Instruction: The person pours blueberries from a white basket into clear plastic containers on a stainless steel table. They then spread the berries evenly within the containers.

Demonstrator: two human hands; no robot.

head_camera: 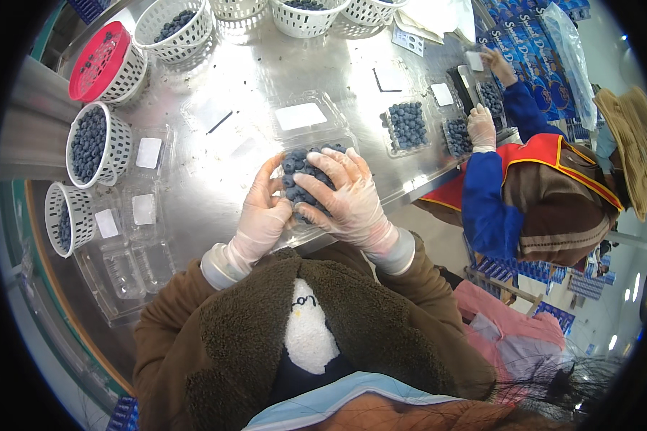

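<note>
My left hand (264,202), in a thin translucent glove, holds the left side of a clear plastic clamshell heaped with blueberries (296,180). Gloved the same way, my right hand (350,199) lies over the berries from the right with its fingers spread across them. The clamshell's base is mostly hidden by the hands and fruit. Its clear lid (323,132), with a white label (301,116), seems to lie open behind it on the steel table (205,178). Whether the right fingers pinch any single berry cannot be told.
White perforated baskets of blueberries (100,145) line the left and far side, one under a red basket (100,62). Empty clamshells (140,264) lie at left. A filled clamshell (407,126) stands at right, near a co-worker's gloved hand (481,126). A thin black strip (219,122) lies beyond my hands.
</note>
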